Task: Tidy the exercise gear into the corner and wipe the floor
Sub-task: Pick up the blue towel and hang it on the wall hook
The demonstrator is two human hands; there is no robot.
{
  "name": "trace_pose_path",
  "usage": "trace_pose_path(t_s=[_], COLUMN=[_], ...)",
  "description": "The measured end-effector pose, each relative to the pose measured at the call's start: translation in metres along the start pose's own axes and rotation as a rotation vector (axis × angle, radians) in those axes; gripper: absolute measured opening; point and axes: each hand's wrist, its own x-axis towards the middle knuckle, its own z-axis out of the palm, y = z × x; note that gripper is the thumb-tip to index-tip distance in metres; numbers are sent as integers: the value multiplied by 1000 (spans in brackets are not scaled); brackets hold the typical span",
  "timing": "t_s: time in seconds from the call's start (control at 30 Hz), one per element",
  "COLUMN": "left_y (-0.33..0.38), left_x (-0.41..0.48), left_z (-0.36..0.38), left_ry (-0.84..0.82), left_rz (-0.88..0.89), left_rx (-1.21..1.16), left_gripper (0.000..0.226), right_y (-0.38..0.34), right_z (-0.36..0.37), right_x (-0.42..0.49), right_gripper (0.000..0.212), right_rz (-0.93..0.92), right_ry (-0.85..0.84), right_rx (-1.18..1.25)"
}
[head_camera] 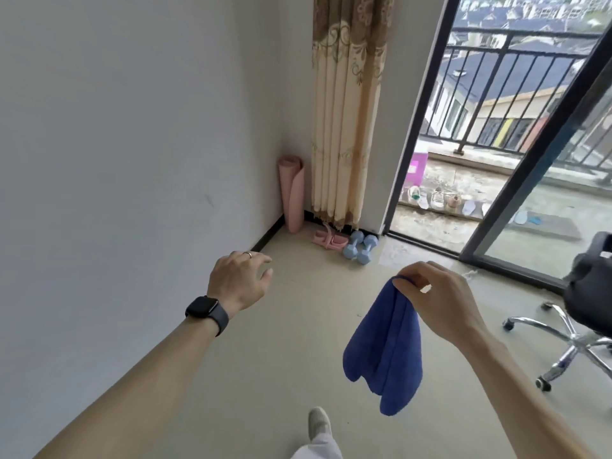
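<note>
A rolled pink yoga mat (pixel 291 193) stands upright in the far corner against the wall. Beside it on the floor lie a pink resistance band (pixel 328 240) and two light blue dumbbells (pixel 360 247), side by side. My right hand (pixel 437 299) pinches the top edge of a blue cloth (pixel 385 352), which hangs down freely above the floor. My left hand (pixel 240 282), with a ring and a dark watch on the wrist, is held out with fingers loosely apart and holds nothing.
A beige curtain (pixel 347 111) hangs by the corner. A sliding glass door (pixel 536 167) stands open onto a balcony with shoes (pixel 437 200). A black office chair with a chrome wheeled base (pixel 569 342) is at the right. My foot (pixel 319 422) is on the beige floor.
</note>
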Motion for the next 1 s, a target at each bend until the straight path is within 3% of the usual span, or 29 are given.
trace_pose_path(t_s=[0.37,0.5,0.77,1.0], left_y=[52,57,52,32], left_x=[235,308,437,499], left_z=[80,95,107,88], left_ry=[-64,-63,40,114], left_rz=[-105,-151,-377,-624], left_rx=[-69,-39,18,21], left_gripper=[33,33,32,29], right_y=[78,95,114,74], right_z=[-1,7,57,88], right_x=[264,356,549,682], right_gripper=[9,19,12,9], right_rz=[-46,-98,-313,-538], right_ry=[-96,-120,-271,-394], right_rx=[23,109,238,256])
